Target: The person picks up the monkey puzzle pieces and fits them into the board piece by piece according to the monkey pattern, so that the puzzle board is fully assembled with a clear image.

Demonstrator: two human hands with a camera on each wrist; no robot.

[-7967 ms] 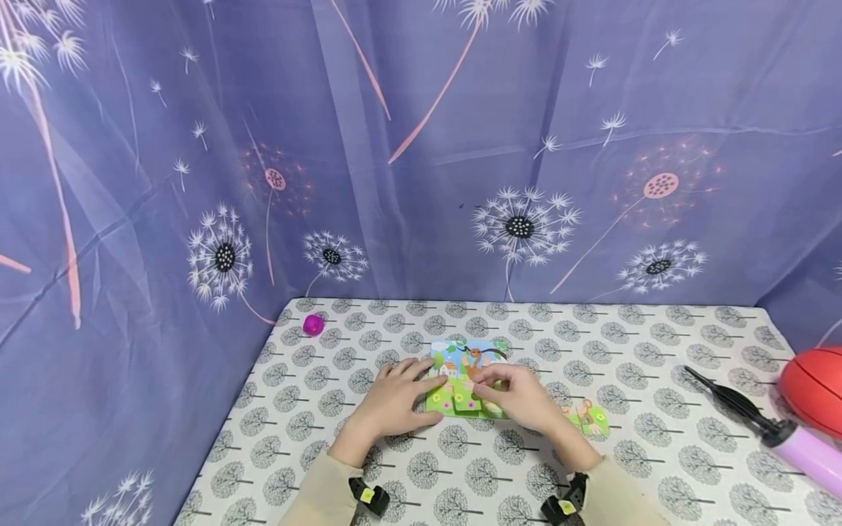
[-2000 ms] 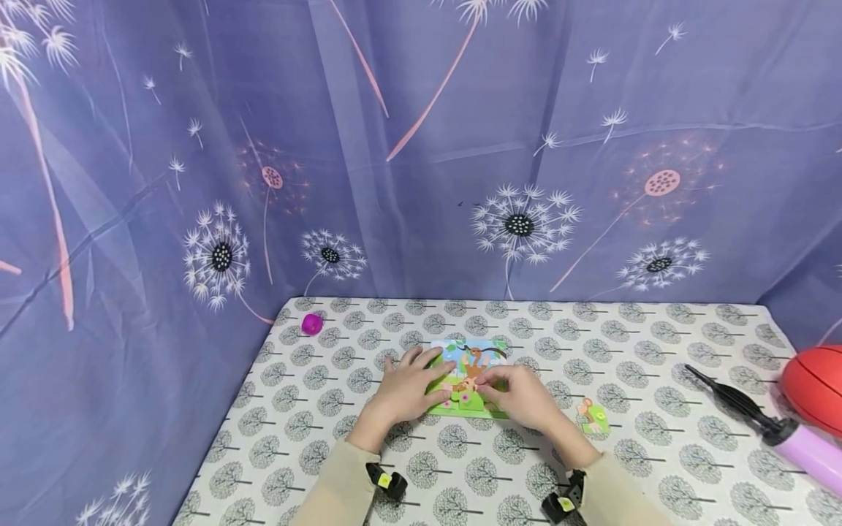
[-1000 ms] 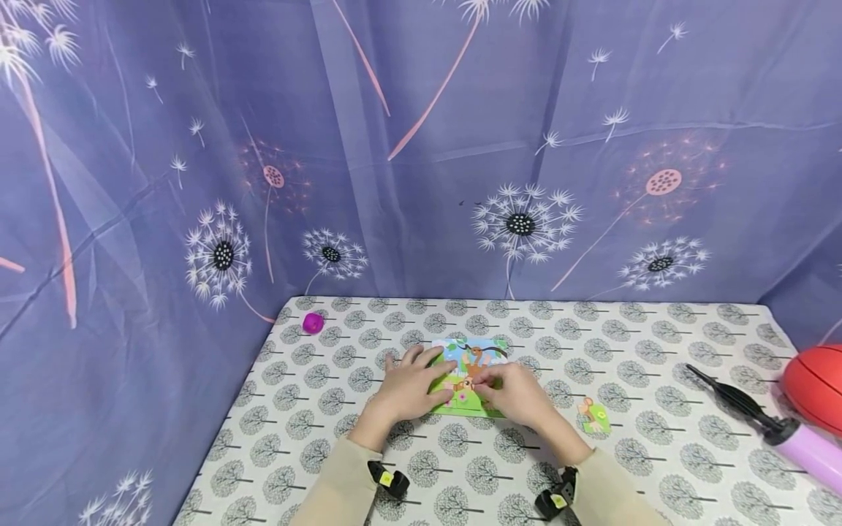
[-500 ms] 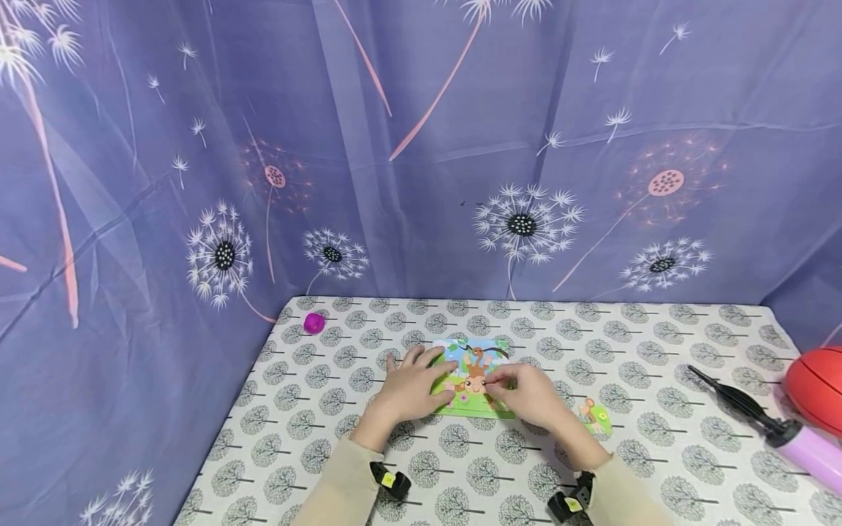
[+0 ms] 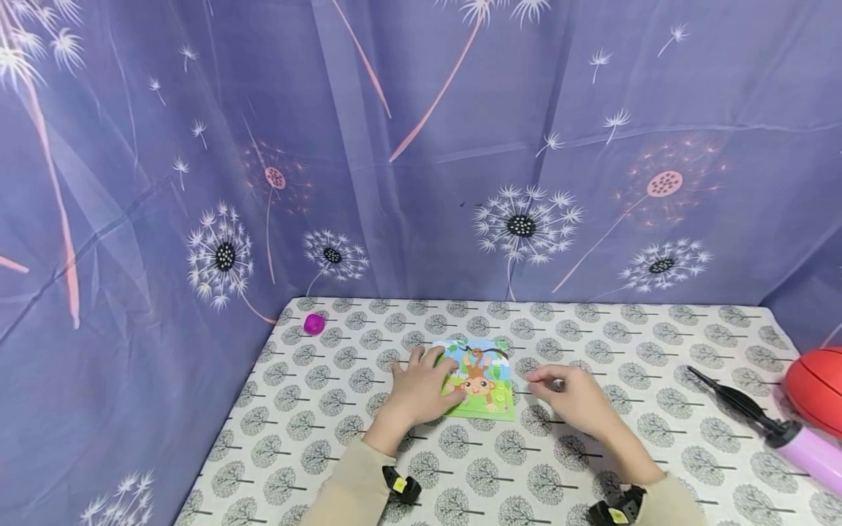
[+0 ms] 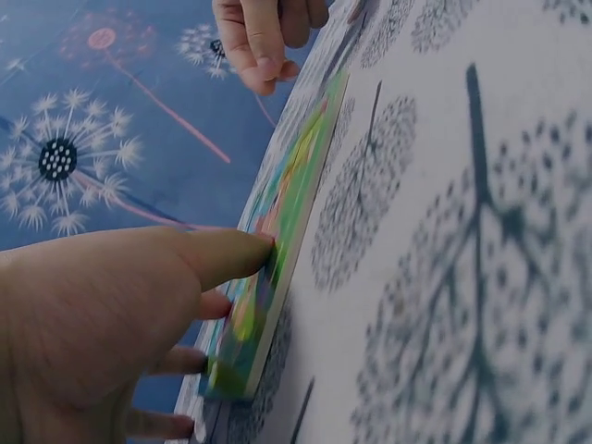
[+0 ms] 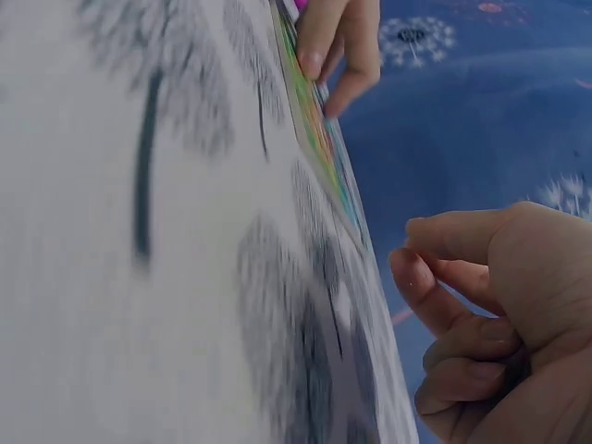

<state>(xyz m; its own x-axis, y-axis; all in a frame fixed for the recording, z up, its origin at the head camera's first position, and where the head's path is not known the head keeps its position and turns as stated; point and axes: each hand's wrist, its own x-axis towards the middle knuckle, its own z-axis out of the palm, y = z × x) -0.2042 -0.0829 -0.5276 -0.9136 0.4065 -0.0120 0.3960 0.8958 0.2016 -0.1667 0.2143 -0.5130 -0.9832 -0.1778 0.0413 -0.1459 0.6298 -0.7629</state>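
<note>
Two hands worked at a thin, stiff, light picture puzzle (image 5: 479,378) lying flat mid-table (image 5: 592,329): the left hand (image 5: 421,383) pressed straight fingers on its left edge, likely the best hold, while the right hand (image 5: 571,394) hovered beside it, loosely curled, empty.

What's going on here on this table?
A person is working on a small picture puzzle showing a cartoon monkey, which lies flat on the patterned tablecloth. The left hand rests on the puzzle's left edge, fingers straight, steadying it. The right hand is off the puzzle, to its right, fingers loosely curled and holding nothing visible. Off to the side lie a purple air pump, an orange ball and a small pink ball.
</note>
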